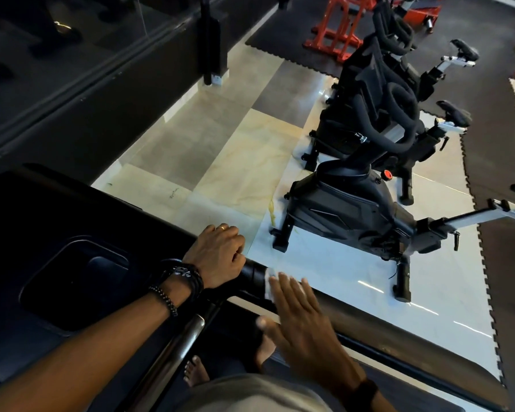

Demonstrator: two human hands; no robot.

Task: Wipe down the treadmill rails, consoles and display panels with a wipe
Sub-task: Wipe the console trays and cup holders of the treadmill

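I stand on a black treadmill and look down at its right rail, a dark round bar running toward the lower right. My left hand grips the rail where it joins the console. Just past it, my right hand lies flat with straight fingers on a white wipe, pressing it onto the rail. Only the wipe's edge shows by the fingertips. A chrome grip bar runs below my left wrist.
A row of black exercise bikes stands on the pale tiled floor to the right of the treadmill. Red weight racks sit at the back on dark rubber mats. A dark glass wall runs along the left. My bare feet show below.
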